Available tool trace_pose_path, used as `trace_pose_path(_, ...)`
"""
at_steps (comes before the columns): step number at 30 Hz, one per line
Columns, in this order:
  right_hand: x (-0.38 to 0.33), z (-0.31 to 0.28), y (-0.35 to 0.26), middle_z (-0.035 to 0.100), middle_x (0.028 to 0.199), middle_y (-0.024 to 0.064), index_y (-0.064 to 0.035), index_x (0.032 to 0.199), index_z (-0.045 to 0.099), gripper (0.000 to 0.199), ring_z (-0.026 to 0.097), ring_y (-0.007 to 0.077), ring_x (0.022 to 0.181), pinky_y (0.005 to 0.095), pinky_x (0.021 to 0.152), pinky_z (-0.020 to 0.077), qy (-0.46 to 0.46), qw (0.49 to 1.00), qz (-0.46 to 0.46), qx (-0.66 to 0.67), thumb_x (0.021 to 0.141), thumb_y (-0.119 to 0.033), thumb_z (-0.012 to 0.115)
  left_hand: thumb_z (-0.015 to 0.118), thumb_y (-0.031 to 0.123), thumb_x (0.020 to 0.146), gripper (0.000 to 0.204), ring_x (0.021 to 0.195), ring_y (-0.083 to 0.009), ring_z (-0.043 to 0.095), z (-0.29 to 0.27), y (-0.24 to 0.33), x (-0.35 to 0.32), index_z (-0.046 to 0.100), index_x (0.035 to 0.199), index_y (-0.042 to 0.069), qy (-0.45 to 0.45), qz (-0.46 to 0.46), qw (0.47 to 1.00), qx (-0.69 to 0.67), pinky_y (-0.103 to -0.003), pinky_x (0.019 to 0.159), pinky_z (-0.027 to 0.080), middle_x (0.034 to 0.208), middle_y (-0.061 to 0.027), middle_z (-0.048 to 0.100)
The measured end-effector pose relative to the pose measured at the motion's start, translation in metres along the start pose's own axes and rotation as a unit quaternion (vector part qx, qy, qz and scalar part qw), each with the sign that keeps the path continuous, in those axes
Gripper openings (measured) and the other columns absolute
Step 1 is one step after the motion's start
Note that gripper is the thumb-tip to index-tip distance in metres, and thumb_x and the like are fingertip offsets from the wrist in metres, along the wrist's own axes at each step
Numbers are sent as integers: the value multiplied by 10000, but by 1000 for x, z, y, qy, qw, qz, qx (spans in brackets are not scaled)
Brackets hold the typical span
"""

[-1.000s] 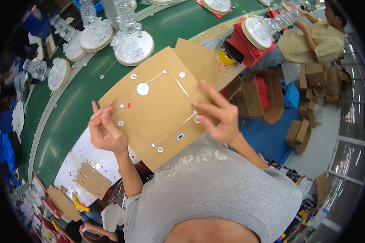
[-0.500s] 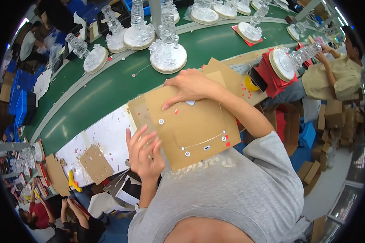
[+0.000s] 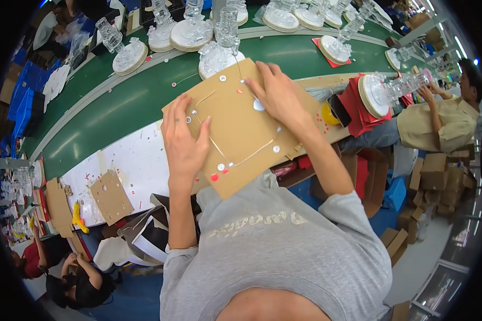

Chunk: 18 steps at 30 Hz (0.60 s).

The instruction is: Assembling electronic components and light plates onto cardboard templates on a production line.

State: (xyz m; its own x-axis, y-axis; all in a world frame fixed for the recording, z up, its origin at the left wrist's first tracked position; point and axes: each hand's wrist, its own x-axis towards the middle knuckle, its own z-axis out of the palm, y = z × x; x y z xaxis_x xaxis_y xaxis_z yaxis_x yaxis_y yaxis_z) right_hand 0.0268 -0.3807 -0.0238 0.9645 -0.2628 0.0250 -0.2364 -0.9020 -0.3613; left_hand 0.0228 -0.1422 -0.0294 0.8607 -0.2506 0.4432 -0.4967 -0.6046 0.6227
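Note:
A brown cardboard sheet (image 3: 235, 125) is tilted in front of my chest, over the table's near side. Thin wire runs around its face between small white pieces; several white round discs, a larger white disc and red dots are stuck on it. My left hand (image 3: 185, 136) grips the sheet at its left edge, thumb on the face near the wire. My right hand (image 3: 278, 96) holds the upper right edge, its thumb beside the wire's upper end. Whatever its fingertips do behind the edge is hidden.
Clear figurines on round white bases (image 3: 191, 35) stand along the green conveyor (image 3: 107, 112). On the white tabletop (image 3: 139, 168) lie a holed cardboard piece (image 3: 111, 198) and a yellow glue gun (image 3: 78, 218). Red sheets (image 3: 353, 107) are stacked at right, near a seated co-worker (image 3: 439, 115).
The cardboard sheet has turned and moved up and left, showing more wire. My left hand, raised beside it before, now holds its left edge. My right hand has shifted to the upper right edge.

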Motion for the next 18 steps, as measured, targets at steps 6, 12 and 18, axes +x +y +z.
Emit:
trace_pose_path(6, -29, -12, -18, 584, 1342, 155, -32, 1421, 524, 577, 601, 297, 1133, 401, 891, 534, 123, 943, -236, 201, 880, -58, 721, 740, -3, 792, 412, 1193, -368, 598, 0, -4, 6, 653, 1194, 28, 17, 29, 995, -95, -460, 1033, 451, 1283, -168, 627)
trace_pose_path(12, -28, -24, -1, 725, 943, 103, -7, 1219, 700, 316, 681, 139, 723, 299, 762, 546, 61, 943, -139, 296, 903, -4, 693, 757, -1, 805, 395, 1068, -354, 619, -14, 4, 1, 653, 1185, 21, -32, 59, 994, -90, -425, 941, 509, 1126, -139, 638)
trace_pose_path(18, -41, -25, -19, 726, 826, 102, 38, 1058, 755, 169, 675, 119, 680, 248, 658, 548, 81, 913, -110, 384, 911, 41, 672, 756, 48, 836, 331, 965, -321, 610, -17, -5, 19, 642, 1146, 24, -113, 144, 981, -65, -417, 845, 517, 1021, -123, 608)
